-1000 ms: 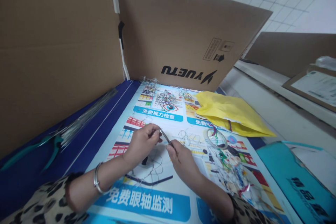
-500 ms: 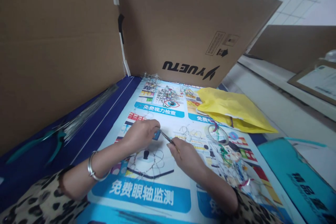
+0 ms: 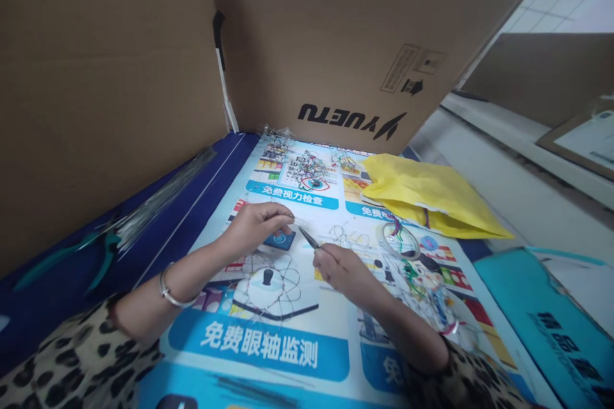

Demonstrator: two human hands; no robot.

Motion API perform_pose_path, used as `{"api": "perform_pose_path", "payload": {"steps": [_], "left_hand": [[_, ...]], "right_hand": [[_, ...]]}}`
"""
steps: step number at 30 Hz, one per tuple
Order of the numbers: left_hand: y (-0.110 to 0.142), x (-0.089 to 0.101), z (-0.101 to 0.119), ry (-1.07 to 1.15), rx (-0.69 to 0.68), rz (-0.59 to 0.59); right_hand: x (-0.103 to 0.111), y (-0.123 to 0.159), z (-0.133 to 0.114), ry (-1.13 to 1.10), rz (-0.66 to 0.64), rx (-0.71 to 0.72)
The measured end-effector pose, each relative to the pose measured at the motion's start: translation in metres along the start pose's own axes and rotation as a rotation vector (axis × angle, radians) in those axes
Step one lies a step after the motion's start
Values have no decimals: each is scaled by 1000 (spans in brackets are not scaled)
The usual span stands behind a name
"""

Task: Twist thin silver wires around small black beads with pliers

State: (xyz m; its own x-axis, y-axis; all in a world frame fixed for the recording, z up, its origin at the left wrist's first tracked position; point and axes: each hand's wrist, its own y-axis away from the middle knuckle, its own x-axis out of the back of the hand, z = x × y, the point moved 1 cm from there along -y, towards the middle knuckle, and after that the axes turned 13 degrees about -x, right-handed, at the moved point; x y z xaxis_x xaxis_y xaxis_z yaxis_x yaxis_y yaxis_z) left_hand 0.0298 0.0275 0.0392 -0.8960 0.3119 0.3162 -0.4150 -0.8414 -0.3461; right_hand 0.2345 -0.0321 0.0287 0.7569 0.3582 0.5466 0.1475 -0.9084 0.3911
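Right hand (image 3: 345, 271) grips a pointed tool (image 3: 309, 238); left hand (image 3: 256, 223) nearly pinched, any hold too fine to tell! Far cardboard (image 3: 336, 45): upside-down "YUETU"; near poster (image 3: 330, 307): "免费眼轴监测".

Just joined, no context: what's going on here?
A person works over a blue-and-white printed sheet. The right hand grips a slim, pointed metal tool, its tip towards the left hand, whose fingers are bunched; any fine wire between them is too small to make out. Looped thin wire lies on the sheet nearer the person. To the left, teal-handled pliers lie by a bundle of straight silvery wires.
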Motion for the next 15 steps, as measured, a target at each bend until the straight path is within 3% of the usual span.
{"api": "perform_pose_path", "payload": {"steps": [3,6,11,15], "left_hand": [[2,-1,-1,21,-47,29],[4,-3,-2,-53,-113,49],[4,-2,-2,-357,-300,77],[5,2,-6,-570,-432,90]], "right_hand": [[-1,0,0,-140,-103,-56],[-2,1,0,-116,-113,-55],[1,4,-1,111,-106,49],[10,5,-3,364,19,76]]}}
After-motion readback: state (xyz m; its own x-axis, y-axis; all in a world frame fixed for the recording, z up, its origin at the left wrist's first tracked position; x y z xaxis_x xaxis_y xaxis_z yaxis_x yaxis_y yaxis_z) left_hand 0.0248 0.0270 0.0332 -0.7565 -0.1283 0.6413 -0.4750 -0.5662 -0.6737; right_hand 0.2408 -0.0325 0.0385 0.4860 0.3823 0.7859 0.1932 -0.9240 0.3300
